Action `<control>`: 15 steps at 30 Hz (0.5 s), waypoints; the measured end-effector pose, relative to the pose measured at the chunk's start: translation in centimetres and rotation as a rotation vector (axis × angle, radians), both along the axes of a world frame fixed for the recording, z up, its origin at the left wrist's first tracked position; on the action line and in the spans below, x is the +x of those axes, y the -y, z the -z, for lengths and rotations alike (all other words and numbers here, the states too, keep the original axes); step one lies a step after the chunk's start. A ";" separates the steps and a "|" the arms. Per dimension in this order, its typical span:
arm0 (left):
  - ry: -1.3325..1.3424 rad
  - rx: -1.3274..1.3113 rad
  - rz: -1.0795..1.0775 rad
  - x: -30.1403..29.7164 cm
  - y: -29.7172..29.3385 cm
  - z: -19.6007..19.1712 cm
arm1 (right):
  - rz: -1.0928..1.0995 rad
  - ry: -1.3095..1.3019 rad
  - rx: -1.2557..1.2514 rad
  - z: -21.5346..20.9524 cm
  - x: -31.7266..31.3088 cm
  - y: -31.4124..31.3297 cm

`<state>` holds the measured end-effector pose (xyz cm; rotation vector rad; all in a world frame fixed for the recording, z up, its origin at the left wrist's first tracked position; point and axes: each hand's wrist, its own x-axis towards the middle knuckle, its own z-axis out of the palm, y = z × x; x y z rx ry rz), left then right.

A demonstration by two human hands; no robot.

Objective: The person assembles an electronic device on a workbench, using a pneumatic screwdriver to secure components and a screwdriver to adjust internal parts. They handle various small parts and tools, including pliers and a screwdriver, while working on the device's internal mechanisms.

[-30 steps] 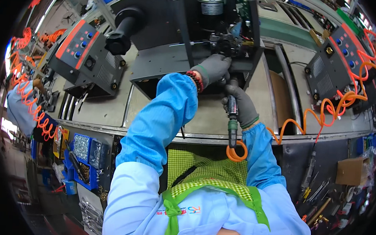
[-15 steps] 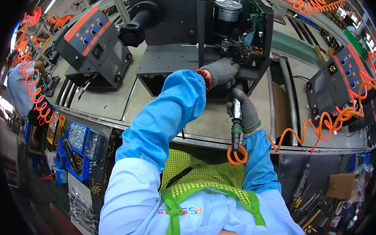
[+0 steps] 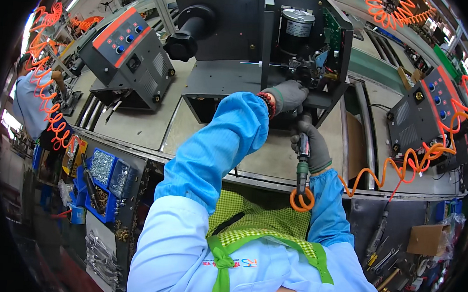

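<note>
A dark grey machine housing [image 3: 224,79] stands on the bench in front of me, its side uncovered. Inside are a black cylinder with a silver top [image 3: 296,32], a green circuit board [image 3: 332,37] and a dark feed mechanism [image 3: 303,70]. My left hand [image 3: 288,96], in a grey glove, is closed just below that mechanism; whatever its fingers hold is hidden. Nearer to me, my gloved right hand [image 3: 314,146] is wrapped round an air screwdriver [image 3: 302,168], its hose end toward me. The tool's front end points up toward my left hand, and its tip is hidden.
Similar machines with orange-edged panels stand left [image 3: 132,61] and right [image 3: 418,105]. An orange coiled hose [image 3: 380,180] runs from the right toward my right arm. Blue bins [image 3: 101,165] of small hardware sit at lower left, a cardboard box [image 3: 427,239] at lower right. Another person [image 3: 32,101] works far left.
The whole view has shifted, so the scene sits slightly farther right and lower. Both hands keep nearly the same places at the housing, and the right still grips the air screwdriver.
</note>
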<state>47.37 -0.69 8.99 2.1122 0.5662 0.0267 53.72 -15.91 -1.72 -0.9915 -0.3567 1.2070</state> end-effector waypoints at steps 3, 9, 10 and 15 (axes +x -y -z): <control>0.017 0.008 0.005 0.2 -0.6 1.0 | 0.002 -0.087 0.035 -0.9 -0.8 -0.1; 0.009 -0.040 -0.006 0.1 -0.3 0.5 | 0.016 -0.058 0.026 0.1 -0.1 0.1; 0.007 -0.049 -0.007 -0.1 -0.4 0.4 | 0.002 -0.077 0.041 0.4 -0.1 -0.3; -0.008 -0.051 -0.021 -0.3 -0.3 0.6 | -0.008 -0.053 0.014 -0.2 -0.4 -0.2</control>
